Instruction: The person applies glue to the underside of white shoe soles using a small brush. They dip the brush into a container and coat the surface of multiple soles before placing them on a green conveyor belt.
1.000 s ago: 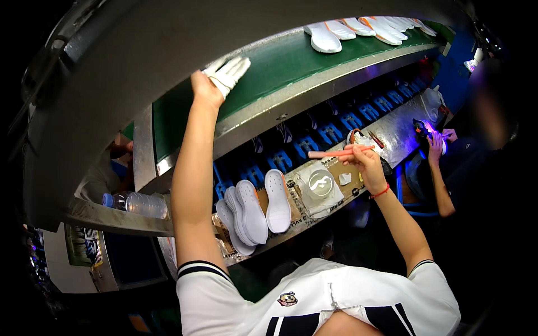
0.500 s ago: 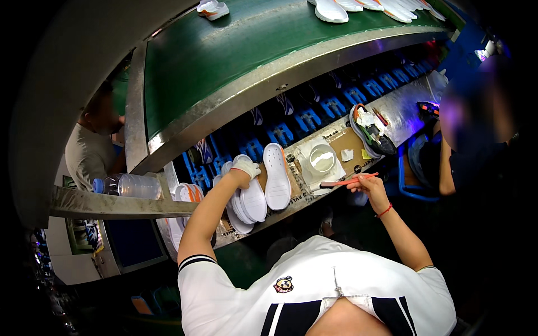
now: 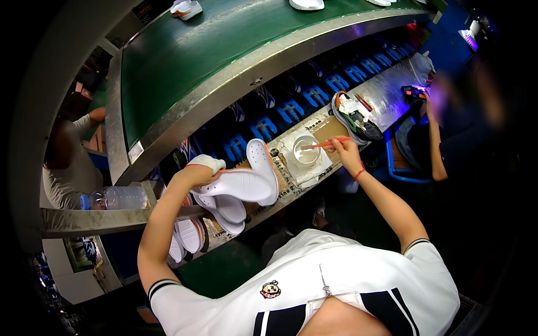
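My left hand (image 3: 205, 168), in a white glove, grips a white shoe sole (image 3: 241, 186) by one end. This sole lies slantwise above a few stacked white soles (image 3: 230, 211) and overlaps another sole with small holes and an orange edge (image 3: 261, 162). My right hand (image 3: 346, 152) is closed round the red handle of a brush (image 3: 326, 144). The brush's tip is over or inside a white round bowl (image 3: 305, 157); whether it touches the contents I cannot tell. A crumpled white sheet (image 3: 294, 173) lies under the bowl.
A dark shoe with paper inside (image 3: 358, 120) stands right of the bowl. More soles (image 3: 189, 235) lie at the left end. A metal-edged green belt (image 3: 224, 39) runs above the bench. A clear bottle (image 3: 117, 198) lies at left. Other people (image 3: 73, 168) are on both sides.
My left hand has lifted a sole from the stack and swung it left, turning it crosswise. My right hand has moved the brush up to the bowl. The whole view has shifted slightly.
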The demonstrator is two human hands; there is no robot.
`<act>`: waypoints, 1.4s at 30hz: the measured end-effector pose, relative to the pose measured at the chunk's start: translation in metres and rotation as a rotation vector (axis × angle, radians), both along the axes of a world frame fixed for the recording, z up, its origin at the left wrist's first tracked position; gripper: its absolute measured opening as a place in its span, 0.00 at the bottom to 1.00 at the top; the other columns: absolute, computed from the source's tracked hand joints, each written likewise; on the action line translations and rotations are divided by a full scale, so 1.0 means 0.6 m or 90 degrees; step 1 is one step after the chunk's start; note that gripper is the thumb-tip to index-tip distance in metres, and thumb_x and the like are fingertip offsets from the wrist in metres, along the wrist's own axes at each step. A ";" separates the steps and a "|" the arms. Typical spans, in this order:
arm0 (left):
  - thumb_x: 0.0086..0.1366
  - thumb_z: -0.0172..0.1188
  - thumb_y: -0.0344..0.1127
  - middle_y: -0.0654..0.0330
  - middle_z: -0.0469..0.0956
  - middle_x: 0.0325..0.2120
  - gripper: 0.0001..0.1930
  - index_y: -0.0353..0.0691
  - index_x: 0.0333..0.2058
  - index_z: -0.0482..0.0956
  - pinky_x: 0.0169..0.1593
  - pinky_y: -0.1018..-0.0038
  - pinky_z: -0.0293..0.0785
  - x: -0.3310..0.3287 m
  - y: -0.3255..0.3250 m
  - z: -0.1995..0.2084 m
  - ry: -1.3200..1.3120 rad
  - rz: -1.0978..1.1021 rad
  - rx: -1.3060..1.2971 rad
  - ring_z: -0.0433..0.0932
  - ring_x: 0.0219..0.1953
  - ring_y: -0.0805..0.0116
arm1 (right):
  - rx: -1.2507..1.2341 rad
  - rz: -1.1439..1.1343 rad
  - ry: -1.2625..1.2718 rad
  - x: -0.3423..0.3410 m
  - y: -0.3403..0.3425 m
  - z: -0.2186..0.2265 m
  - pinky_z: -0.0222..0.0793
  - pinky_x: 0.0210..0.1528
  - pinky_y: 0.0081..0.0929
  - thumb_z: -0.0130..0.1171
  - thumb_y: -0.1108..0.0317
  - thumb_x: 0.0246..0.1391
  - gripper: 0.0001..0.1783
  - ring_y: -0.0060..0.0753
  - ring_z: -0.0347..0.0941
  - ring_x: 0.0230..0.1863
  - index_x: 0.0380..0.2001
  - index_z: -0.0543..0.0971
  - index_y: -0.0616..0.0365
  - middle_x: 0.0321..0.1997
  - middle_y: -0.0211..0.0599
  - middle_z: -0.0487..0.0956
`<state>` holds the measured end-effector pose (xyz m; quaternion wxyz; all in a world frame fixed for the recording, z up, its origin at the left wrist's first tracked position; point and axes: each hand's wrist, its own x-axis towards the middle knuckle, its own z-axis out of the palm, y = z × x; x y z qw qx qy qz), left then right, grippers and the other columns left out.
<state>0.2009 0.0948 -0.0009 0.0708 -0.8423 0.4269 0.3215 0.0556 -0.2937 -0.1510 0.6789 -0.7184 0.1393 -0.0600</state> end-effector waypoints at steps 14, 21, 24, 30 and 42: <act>0.52 0.57 0.39 0.51 0.75 0.46 0.29 0.32 0.52 0.67 0.54 0.62 0.70 -0.292 0.046 -0.239 0.933 0.951 -0.953 0.75 0.49 0.56 | 0.123 0.000 0.189 0.003 -0.013 0.005 0.63 0.27 0.15 0.45 0.66 0.62 0.15 0.22 0.76 0.29 0.38 0.75 0.69 0.32 0.43 0.82; 0.66 0.45 0.48 0.52 0.74 0.49 0.25 0.34 0.53 0.67 0.54 0.65 0.69 -0.286 -0.019 -0.197 1.021 0.950 -1.064 0.74 0.49 0.60 | 0.377 0.106 0.235 0.002 -0.026 0.095 0.63 0.32 0.15 0.43 0.66 0.62 0.16 0.21 0.74 0.30 0.43 0.73 0.68 0.34 0.40 0.82; 0.67 0.42 0.55 0.51 0.74 0.48 0.29 0.35 0.55 0.65 0.52 0.62 0.72 -0.280 -0.047 -0.174 0.964 0.971 -0.913 0.76 0.47 0.59 | 0.308 0.216 0.158 0.019 0.021 0.157 0.65 0.35 0.17 0.43 0.65 0.63 0.17 0.22 0.74 0.31 0.43 0.73 0.69 0.35 0.43 0.81; 0.65 0.38 0.62 0.46 0.74 0.45 0.36 0.36 0.59 0.58 0.43 0.57 0.79 -0.275 -0.083 -0.145 1.160 0.875 -0.785 0.79 0.41 0.55 | -0.005 0.315 -0.081 0.054 0.090 0.205 0.68 0.41 0.20 0.49 0.69 0.60 0.13 0.26 0.75 0.34 0.38 0.77 0.68 0.34 0.40 0.81; 0.63 0.40 0.64 0.42 0.74 0.43 0.39 0.34 0.58 0.59 0.39 0.58 0.80 -0.279 -0.096 -0.131 1.265 0.748 -0.852 0.80 0.38 0.52 | -0.184 0.460 -0.205 0.127 0.043 0.235 0.70 0.45 0.25 0.51 0.71 0.57 0.10 0.31 0.76 0.40 0.36 0.80 0.63 0.36 0.39 0.80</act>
